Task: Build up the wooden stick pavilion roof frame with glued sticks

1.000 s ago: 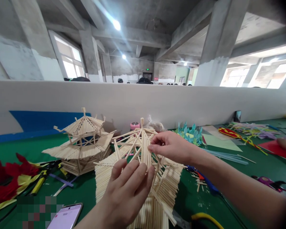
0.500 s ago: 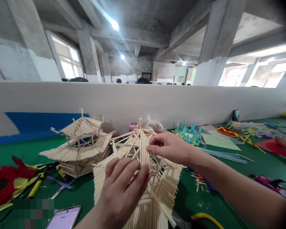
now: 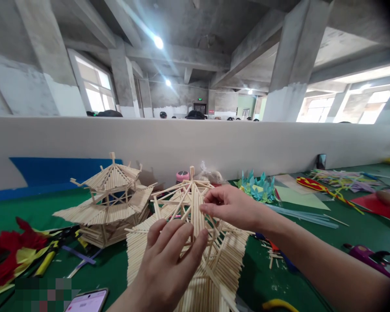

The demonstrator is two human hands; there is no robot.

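Green table (image 3: 256, 277). Right hand (image 3: 205, 203), nearly closed, pinches roof sticks (image 3: 197, 214) as before; left hand (image 3: 169, 260), half-curled, now splays slightly wider below, grip unclear. Alignment apparently ongoing.

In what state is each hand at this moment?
Left hand: half curled, at the sticks; grip hidden.
Right hand: nearly closed, higher at the sticks; hold cannot be told.
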